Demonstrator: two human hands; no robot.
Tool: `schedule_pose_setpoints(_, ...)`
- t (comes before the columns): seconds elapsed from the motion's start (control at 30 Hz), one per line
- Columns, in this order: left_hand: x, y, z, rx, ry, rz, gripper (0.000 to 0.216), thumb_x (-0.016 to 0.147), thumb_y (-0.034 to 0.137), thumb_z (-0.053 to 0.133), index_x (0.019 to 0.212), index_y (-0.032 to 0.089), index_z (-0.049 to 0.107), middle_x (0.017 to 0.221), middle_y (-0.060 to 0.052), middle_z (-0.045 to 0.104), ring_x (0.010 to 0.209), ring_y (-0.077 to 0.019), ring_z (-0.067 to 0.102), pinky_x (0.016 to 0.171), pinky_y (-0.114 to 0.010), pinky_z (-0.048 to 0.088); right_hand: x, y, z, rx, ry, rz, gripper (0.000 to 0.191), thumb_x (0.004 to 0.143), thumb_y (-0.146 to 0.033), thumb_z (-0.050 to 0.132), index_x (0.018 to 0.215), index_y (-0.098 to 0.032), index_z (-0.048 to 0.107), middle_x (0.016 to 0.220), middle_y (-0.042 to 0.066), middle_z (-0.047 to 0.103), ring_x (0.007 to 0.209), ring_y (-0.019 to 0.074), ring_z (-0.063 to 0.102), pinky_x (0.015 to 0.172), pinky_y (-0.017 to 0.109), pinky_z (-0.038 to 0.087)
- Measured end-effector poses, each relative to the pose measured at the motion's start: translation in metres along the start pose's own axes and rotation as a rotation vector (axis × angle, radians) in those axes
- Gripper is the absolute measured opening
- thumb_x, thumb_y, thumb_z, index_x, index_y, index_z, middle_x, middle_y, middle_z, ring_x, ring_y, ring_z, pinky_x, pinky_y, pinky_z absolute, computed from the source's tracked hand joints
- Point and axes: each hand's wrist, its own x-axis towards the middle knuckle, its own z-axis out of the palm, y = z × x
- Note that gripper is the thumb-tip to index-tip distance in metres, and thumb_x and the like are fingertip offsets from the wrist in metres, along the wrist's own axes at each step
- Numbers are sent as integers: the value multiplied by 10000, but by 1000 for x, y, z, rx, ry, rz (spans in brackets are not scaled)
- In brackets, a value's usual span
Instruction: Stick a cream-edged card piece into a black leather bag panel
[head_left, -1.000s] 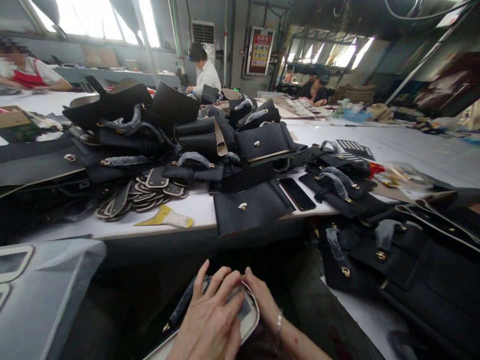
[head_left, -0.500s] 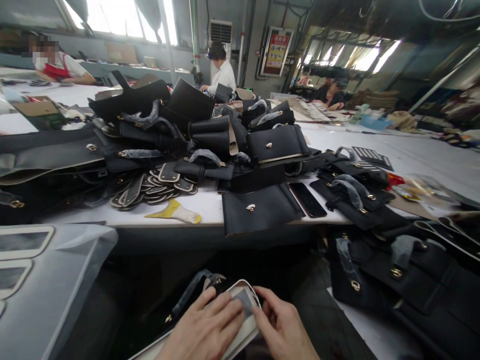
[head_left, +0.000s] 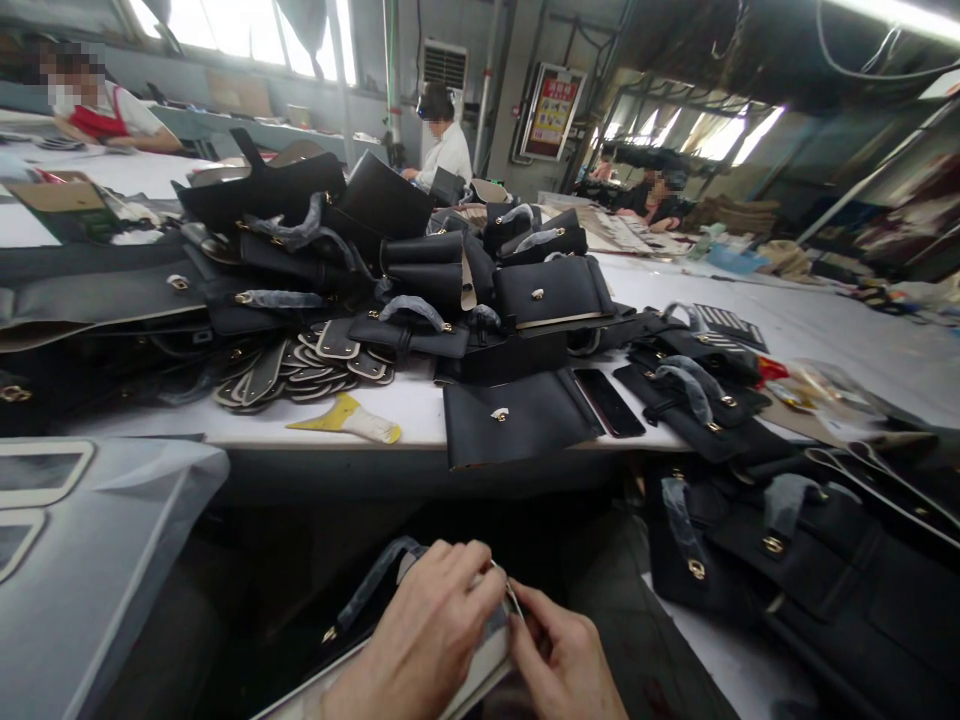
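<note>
At the bottom middle, a cream-coloured bag panel (head_left: 487,662) with a pale rim and a grey patch lies tilted under my hands. My left hand (head_left: 431,625) has its fingers bent and gathered on the panel's upper corner. Thumb and fingers of my right hand (head_left: 566,650) pinch the rim at the right side of that corner. The two hands are close together, and the left one covers much of the panel. Just behind it shows a black handbag's film-wrapped handle (head_left: 367,590) with gold hardware.
A white worktable (head_left: 416,400) ahead carries a heap of black handbags (head_left: 405,265), strap pieces (head_left: 262,375), a yellow-and-white scrap (head_left: 349,418) and a phone (head_left: 609,403). More handbags (head_left: 832,560) lie at right. Film-covered panels (head_left: 150,500) stand at left. Co-workers sit farther back.
My left hand has gone from lying flat on the panel to bent fingers at its upper corner. My right hand still pinches the rim. The view has shifted slightly.
</note>
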Motion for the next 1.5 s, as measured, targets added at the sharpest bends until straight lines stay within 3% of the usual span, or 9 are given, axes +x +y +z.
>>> schedule_pose_setpoints(0.1, 15, -9, -8, -97, -7, -18, 279, 902, 103, 530, 1139, 226, 613, 1216, -37, 629, 1036, -213, 578, 893, -348, 463, 0, 7, 2, 5, -11, -16, 433, 925, -429, 440, 1098, -133, 705, 615, 15, 589, 553, 164, 548, 545, 240, 416)
schedule_pose_setpoints(0.23, 30, -22, -15, -148, -144, 98, 146, 893, 110, 560, 899, 196, 679, 894, -8, 721, 869, -170, 653, 807, -269, 494, -1, 17, 6, 43, -10, -9, 458, 938, -484, 453, 1117, -142, 701, 598, -5, 517, 539, 152, 482, 523, 239, 377)
schedule_pose_setpoints(0.4, 29, -24, -21, -138, -187, 171, 159, 855, 53, 578, 918, 170, 665, 920, -30, 716, 886, -195, 661, 798, -282, 514, -3, 24, 14, 100, 49, 25, 537, 926, -555, 454, 1111, -123, 715, 602, 13, 538, 535, 158, 482, 544, 243, 412)
schedule_pose_setpoints(0.83, 39, -36, -10, -230, -197, 200, 164, 818, 53, 582, 829, 173, 693, 811, -23, 726, 828, -180, 679, 772, -237, 509, -2, 9, 11, 81, 86, -19, 485, 933, -493, 487, 1147, -130, 726, 638, 39, 592, 693, 217, 633, 799, 272, 526)
schedule_pose_setpoints(1.0, 36, -35, -11, -256, -186, 181, 183, 812, 46, 562, 804, 173, 694, 807, -31, 725, 826, -185, 677, 778, -245, 514, -2, 8, 11, 63, 84, -45, 471, 945, -480, 458, 1152, -146, 719, 669, 55, 621, 742, 235, 653, 698, 251, 516)
schedule_pose_setpoints(1.13, 33, -34, -12, -263, -180, 163, 216, 810, 38, 551, 847, 174, 714, 843, -42, 736, 852, -198, 681, 820, -268, 516, -2, 3, 1, 50, -49, -59, 430, 971, -445, 428, 1169, -163, 686, 781, 76, 655, 785, 230, 646, 697, 246, 490)
schedule_pose_setpoints(1.23, 33, -34, -13, -266, -182, 167, 228, 811, 51, 559, 885, 185, 728, 857, -39, 741, 856, -192, 681, 831, -263, 512, 3, -3, -9, 95, -132, 4, 434, 974, -501, 414, 914, -165, 683, 745, 40, 574, 710, 187, 562, 653, 247, 434)
schedule_pose_setpoints(1.33, 34, -33, -13, -254, -182, 164, 214, 813, 59, 557, 865, 183, 723, 842, -41, 739, 836, -192, 679, 817, -265, 515, 16, -7, -15, 217, -112, 113, 579, 921, -637, 433, 582, -172, 495, 618, -17, 396, 601, 130, 385, 555, 255, 316)
schedule_pose_setpoints(1.5, 34, -31, -14, -225, -183, 134, 172, 806, 63, 553, 786, 170, 686, 802, -46, 727, 794, -209, 677, 780, -288, 526, 33, -10, -12, 637, -266, 329, 552, 730, -674, 695, 670, -140, 570, 585, -54, 369, 551, 87, 295, 519, 232, 237)
